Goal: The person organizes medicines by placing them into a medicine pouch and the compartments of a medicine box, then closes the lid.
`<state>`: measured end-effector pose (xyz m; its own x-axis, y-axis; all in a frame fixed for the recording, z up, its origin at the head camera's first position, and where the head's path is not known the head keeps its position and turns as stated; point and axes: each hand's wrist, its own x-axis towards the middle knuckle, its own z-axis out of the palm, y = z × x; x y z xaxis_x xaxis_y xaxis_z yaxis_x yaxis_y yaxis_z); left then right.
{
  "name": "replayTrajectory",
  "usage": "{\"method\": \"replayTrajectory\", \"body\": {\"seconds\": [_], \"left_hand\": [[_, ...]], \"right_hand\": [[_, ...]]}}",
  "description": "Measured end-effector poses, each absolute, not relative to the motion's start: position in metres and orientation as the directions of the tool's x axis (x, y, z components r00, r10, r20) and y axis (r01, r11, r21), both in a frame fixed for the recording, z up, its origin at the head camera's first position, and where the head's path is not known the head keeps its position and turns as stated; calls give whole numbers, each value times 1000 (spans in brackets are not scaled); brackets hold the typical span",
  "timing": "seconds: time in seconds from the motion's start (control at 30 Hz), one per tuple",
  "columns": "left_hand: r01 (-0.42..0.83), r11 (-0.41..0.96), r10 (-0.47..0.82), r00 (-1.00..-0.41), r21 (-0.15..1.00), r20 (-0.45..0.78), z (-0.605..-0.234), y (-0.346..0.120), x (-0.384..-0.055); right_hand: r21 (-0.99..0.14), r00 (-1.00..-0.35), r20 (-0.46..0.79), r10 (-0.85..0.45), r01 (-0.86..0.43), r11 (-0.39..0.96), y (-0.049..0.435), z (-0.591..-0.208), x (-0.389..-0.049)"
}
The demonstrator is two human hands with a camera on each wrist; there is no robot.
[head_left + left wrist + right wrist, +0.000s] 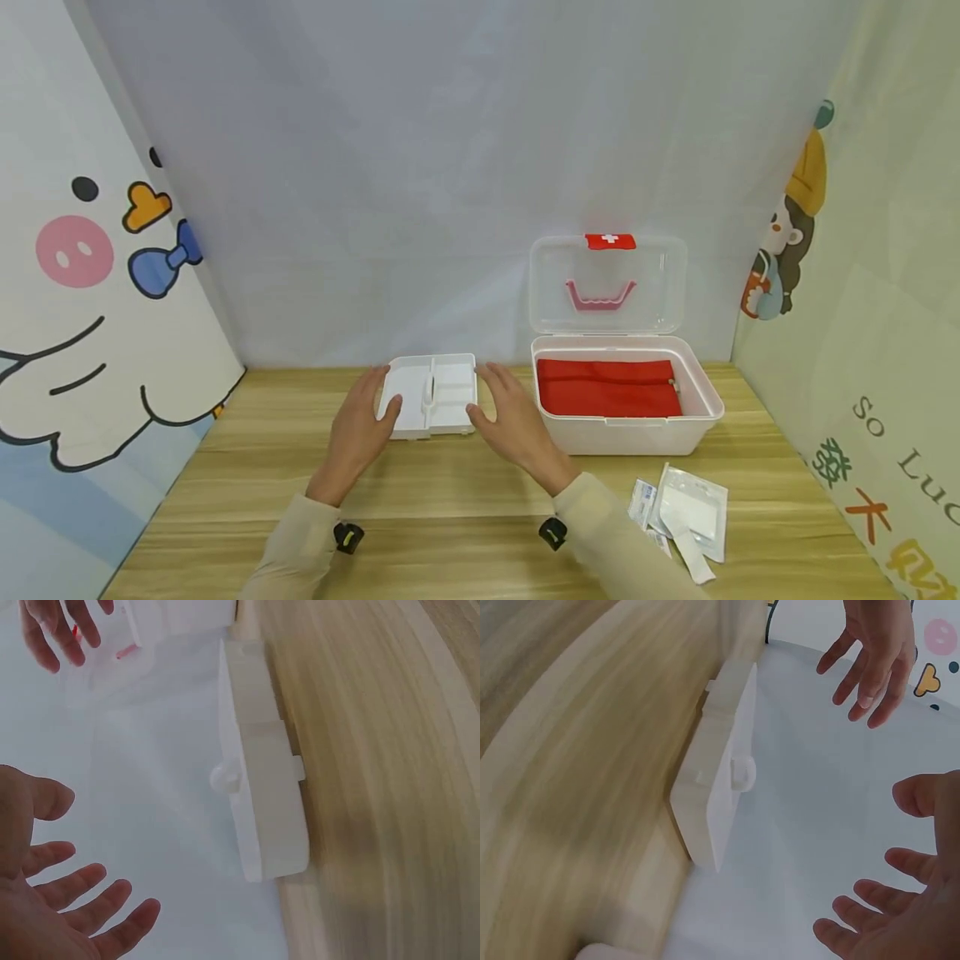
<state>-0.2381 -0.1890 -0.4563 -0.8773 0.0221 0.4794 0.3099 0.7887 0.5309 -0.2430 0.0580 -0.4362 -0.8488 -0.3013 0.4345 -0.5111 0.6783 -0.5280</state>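
Note:
A white divided tray (453, 395) with a raised middle handle (429, 390) lies on the table near the back wall. My left hand (362, 423) hovers at its left side, fingers spread and holding nothing. On the other side my right hand (517, 418) is likewise spread, with nothing in it. Both wrist views show the tray (274, 795) resting on the table, with a gap between it and the fingers. To the right stands a white first-aid box (622, 435), its clear lid (652, 283) raised, with a red fabric pouch (607, 387) inside.
In front of the box lie a clear packet with white contents (693, 508), a white strip (692, 557) and small printed packets (642, 502). A pale curtain (390, 208) hangs behind the table, and printed cloths flank it on both sides.

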Motion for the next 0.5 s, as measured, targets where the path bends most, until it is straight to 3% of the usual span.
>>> {"method": "replayTrajectory", "body": {"seconds": [0.5], "left_hand": [[75,779,-124,-955,622,270,-497,-211,-262]], "right_hand": [[-592,-967,201,-159,-249,766,39,-469,-266]]}}
